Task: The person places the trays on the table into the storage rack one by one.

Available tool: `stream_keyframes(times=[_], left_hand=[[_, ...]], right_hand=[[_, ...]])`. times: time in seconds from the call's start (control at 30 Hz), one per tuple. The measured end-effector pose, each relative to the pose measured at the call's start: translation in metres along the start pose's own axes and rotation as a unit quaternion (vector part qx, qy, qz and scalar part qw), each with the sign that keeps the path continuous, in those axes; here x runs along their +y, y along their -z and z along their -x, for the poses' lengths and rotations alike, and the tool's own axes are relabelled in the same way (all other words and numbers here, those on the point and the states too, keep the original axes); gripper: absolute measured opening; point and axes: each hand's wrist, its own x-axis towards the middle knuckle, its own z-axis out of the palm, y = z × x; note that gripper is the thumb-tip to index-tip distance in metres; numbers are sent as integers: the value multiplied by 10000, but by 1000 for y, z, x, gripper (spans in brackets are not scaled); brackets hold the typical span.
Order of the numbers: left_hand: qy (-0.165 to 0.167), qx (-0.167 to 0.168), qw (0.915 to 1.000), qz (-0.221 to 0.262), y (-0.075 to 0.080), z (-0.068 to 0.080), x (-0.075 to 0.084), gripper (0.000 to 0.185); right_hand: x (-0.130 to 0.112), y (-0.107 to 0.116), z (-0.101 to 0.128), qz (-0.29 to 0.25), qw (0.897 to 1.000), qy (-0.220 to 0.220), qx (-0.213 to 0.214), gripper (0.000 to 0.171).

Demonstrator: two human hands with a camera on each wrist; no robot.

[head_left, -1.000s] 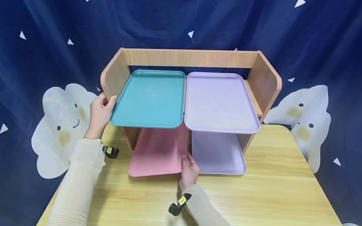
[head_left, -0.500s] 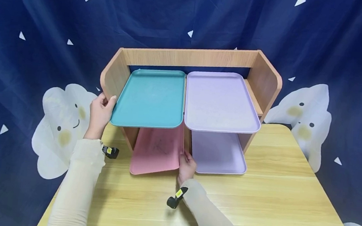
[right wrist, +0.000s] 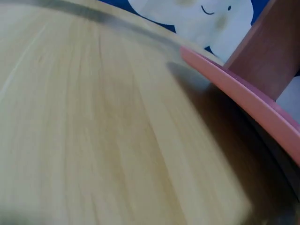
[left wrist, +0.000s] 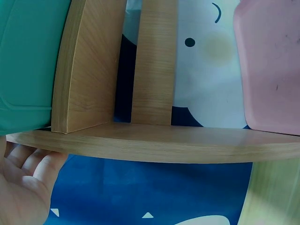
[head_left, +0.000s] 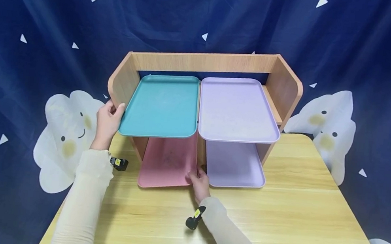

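A two-tier wooden shelf [head_left: 205, 62] carries a teal tray [head_left: 165, 107] at upper left and a lilac tray [head_left: 239, 110] at upper right. Below, a pink tray [head_left: 169, 163] lies at left and a second lilac tray [head_left: 235, 166] at right. My left hand [head_left: 107, 122] grips the shelf's left side panel [left wrist: 164, 145] beside the teal tray. At the pink tray's right front corner, my right hand [head_left: 199, 184] pinches the edge, thumb over the top. The right wrist view shows the pink tray's front edge [right wrist: 239, 93] raised over the table, but not the hand.
The shelf stands at the back of a light wooden table [head_left: 277, 226]. Behind it hangs a dark blue curtain [head_left: 174, 12] with white triangles and clouds. An upright wooden divider [head_left: 201, 152] separates the lower compartments.
The pink tray has shifted a little inward and left, showing more of the divider. My right hand has moved with it, its thumb now farther over the tray. The left hand stays put.
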Motion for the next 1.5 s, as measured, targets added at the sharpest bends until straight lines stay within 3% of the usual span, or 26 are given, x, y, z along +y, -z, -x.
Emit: stream_keyframes(times=[0.23,0.4,0.67,0.97,1.23,1.5], left_hand=[[-15,43,10000,3,0,1,0,32],[7,27,10000,7,0,2,2,33],[-14,-48,10000,40,-1,1,4,34],[27,-75,10000,53,1,3,7,34],[-59,12,10000,-69,0,2,1,35],[-64,-17,10000,-16,-1,1,1,35]], right_hand=[[18,11,-13,353,9983,-213,-412,77],[14,14,-11,128,9986,-86,-516,76],[-6,13,0,621,9970,117,-452,76],[-9,11,16,1242,9920,139,-173,72],[-17,10,31,1330,9861,979,-181,68],[-27,26,38,1523,9799,1233,-382,63]])
